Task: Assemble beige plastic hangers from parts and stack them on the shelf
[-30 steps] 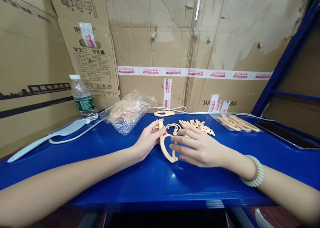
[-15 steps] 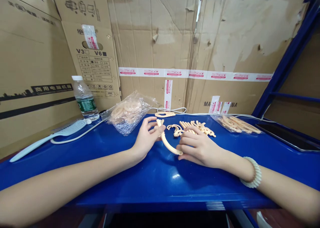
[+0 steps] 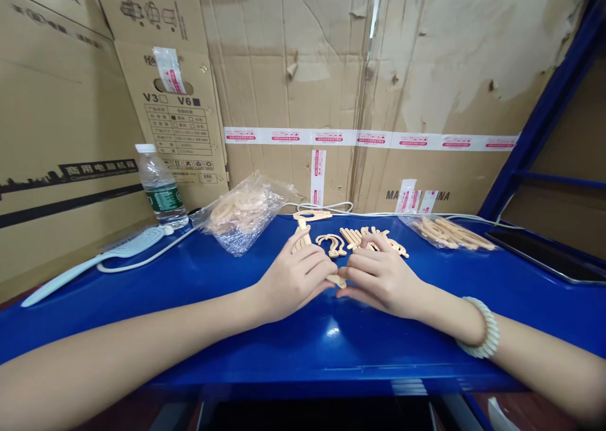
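Observation:
A curved beige plastic piece (image 3: 338,281) lies between my hands on the blue table (image 3: 189,305). My left hand (image 3: 296,278) is curled over most of it, its far end sticking out past my fingers. My right hand (image 3: 379,278) pinches the near end of the same piece with closed fingers; a pale bead bracelet (image 3: 485,330) is on that wrist. Just behind my hands lie a small hook-shaped beige part (image 3: 332,243) and a loose pile of similar beige parts (image 3: 379,238).
A clear bag of beige parts (image 3: 241,210) sits left of centre, another bag (image 3: 449,232) at the right. A water bottle (image 3: 161,188), a pale comb-like tool (image 3: 95,260) with a cable, and a dark tablet (image 3: 544,251) are on the table. Cardboard boxes (image 3: 303,90) wall the back.
My left hand has slid down over the curved piece, covering it. Both hands have come together around it, and the piece now lies low on the table.

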Available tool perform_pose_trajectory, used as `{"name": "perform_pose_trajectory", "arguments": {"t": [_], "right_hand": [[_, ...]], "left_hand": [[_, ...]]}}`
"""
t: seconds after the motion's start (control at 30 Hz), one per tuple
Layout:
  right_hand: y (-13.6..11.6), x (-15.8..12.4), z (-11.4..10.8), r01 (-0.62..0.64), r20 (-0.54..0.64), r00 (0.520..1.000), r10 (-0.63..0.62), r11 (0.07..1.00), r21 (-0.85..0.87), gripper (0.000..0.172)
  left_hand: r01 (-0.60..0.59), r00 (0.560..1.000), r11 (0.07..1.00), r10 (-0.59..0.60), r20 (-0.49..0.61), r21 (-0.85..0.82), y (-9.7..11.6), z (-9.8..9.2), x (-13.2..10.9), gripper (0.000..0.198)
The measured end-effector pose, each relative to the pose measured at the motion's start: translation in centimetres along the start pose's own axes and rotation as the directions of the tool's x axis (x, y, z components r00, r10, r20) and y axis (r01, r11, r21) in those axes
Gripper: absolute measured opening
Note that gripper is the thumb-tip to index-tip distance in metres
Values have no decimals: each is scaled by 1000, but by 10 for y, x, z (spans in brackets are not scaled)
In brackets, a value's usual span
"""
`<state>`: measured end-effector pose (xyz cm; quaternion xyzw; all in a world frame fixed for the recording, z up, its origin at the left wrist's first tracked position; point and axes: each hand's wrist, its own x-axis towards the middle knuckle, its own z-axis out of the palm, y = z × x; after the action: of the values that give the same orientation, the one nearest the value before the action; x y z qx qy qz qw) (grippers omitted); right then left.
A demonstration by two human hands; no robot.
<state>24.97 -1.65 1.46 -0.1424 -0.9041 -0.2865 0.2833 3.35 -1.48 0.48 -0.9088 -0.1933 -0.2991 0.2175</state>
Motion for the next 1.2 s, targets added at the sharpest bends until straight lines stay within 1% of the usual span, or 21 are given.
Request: {"name": "perform_pose_trajectory", "arguments": {"t": [0.13,0.2,0.27,0.4,0.53,0.67,0.73,0.8,0.87,0.93,1.0,1.07,1.1,1.2], "right_hand": [[-3,0,0,21,11,1000,-21,1000,-22,33],[-4,0,1,13,24,1000,-14,1000,25,34],[-5,0,2,-26,38,999,22,992,122,35],[-6,1,2,-131,97,990,107,949,288,35],[-7,1,1,-197,109,980,168,905,376,33],[-9,3,0,-237,114,971,208,858,455,31],[-9,4,-1,-275,121,961,248,817,508,30],[-7,4,-1,-319,116,944,309,767,556,27],[-2,4,-1,-351,92,926,366,746,566,24],[4,2,-1,-375,54,909,413,755,538,21],[10,0,0,-404,38,891,452,754,519,19],[13,-1,1,-424,48,881,470,742,519,18],[14,-1,1,-430,60,880,471,738,520,17],[15,-1,2,-441,86,880,467,738,511,18]], "left_hand": [[-45,998,999,44,55,14,-3,5,-2,20],[-48,996,999,49,75,-18,-3,6,-4,19],[-38,996,997,43,81,-64,-3,7,-5,18],[-22,999,992,28,44,-125,-3,7,-7,17],[-42,999,988,41,-12,-149,-3,5,-5,17],[-49,998,986,44,-35,-160,-3,3,-4,19],[-85,996,987,79,-45,-137,-5,1,-4,22],[-159,986,983,154,-63,-89,-9,-2,-3,25],[-209,977,977,207,-54,-44,-14,-7,-1,26],[-221,975,975,221,3,-28,-20,-10,1,27],[-236,965,971,238,115,-30,-26,-11,3,31],[-241,946,970,240,218,-22,-33,-10,4,34],[-228,941,974,223,256,-7,-37,-8,3,33],[-161,938,985,134,320,58,-50,-4,-1,29]]}}
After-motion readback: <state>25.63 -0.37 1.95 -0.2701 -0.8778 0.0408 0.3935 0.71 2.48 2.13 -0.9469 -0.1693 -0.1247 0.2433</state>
